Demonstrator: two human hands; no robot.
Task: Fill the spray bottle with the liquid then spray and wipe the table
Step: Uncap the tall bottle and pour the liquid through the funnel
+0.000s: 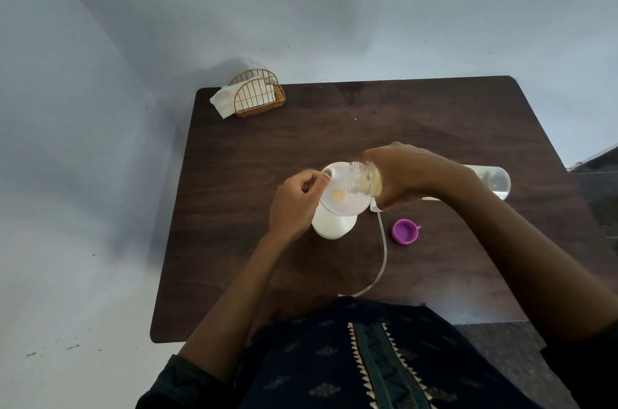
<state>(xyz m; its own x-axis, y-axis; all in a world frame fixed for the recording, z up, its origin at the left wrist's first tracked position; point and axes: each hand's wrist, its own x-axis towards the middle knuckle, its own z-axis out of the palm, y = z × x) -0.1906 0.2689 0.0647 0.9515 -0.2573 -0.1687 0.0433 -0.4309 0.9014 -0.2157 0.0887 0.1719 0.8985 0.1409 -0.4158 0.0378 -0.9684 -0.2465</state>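
1. At the far left corner of the table (234, 158), a dark wood-grain slab with rounded corners, stands a gold wire holder (259, 93) with an arched top, white napkins (224, 101) hanging out of it; these look meant for the wiping.
2. The left hand (296, 199) has its grip closed on the rim of a translucent funnel (344, 189), which sits in the white bottle (332, 224) near the table's middle.
3. The right hand (406, 174) is wrapped around a clear ribbed jar (363, 178) of yellowish liquid, tipped into the funnel. The filling step is in hand, I judge; a little liquid pools at the funnel's hole.
4. Next calls for a steady tilt, so nothing overflows.
5. A thin curved tube (381, 258) and a purple cap (405, 231) lie just right of the bottle; a clear cylinder (498, 179) lies farther right.
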